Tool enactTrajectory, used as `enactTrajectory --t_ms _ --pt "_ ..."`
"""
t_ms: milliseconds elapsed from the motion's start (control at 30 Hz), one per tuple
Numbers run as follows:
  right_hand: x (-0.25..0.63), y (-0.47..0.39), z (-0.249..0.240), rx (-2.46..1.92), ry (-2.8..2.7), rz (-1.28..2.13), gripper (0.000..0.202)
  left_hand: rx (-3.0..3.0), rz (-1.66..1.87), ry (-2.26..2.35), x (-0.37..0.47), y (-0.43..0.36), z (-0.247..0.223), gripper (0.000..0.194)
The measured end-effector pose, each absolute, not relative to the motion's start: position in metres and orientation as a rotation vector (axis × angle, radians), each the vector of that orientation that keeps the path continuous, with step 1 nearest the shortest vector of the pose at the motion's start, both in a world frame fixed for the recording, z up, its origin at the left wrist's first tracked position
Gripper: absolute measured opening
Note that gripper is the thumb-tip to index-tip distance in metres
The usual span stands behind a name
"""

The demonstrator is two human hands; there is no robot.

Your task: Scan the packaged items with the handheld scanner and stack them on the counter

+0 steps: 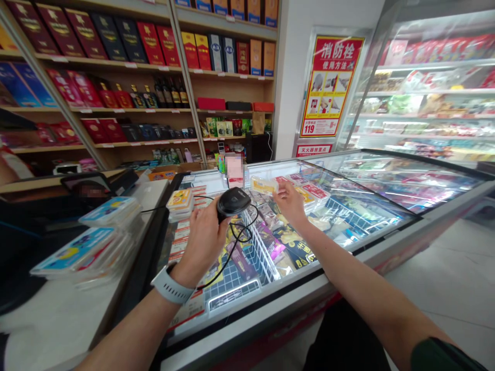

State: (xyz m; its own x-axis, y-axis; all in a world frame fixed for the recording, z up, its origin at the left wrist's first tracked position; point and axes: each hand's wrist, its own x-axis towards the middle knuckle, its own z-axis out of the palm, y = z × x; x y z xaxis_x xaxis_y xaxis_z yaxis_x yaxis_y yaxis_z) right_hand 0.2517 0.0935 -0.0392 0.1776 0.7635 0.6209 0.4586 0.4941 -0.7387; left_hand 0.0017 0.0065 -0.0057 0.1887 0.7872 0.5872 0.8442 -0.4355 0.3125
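Observation:
My left hand (204, 239), with a pale watch on the wrist, is wrapped round a black handheld scanner (233, 202) above the glass-topped freezer. The scanner's cable loops down over the glass. Farther right, my right hand (289, 198) pinches the end of a small clear pack with a yellow label (264, 185). Just behind and right of that hand, red-and-white packs (315, 191) lie on the freezer top. A short stack of yellow-labelled packs (180, 200) sits to the left of the scanner.
Stacks of blue-labelled packs (79, 250) stand on the white counter (27, 317) at left. The freezer (410, 234) reaches far right, with wire baskets under its glass. Shelves of boxes and bottles (166, 95) line the back. A small stand with a blurred panel (234, 167) is behind the scanner.

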Motion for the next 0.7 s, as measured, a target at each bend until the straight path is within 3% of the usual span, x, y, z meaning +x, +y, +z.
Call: enactTrajectory --t_ms 300,700 --pt "0.324 0.108 0.001 -1.664 -1.608 -0.570 0.017 -2.351 -1.097 -1.614 0.000 0.006 -0.005 0.042" --pt "0.358 0.129 0.002 -1.950 -1.900 -0.902 0.021 -2.348 -1.112 -1.636 0.002 0.004 -0.002 0.042"
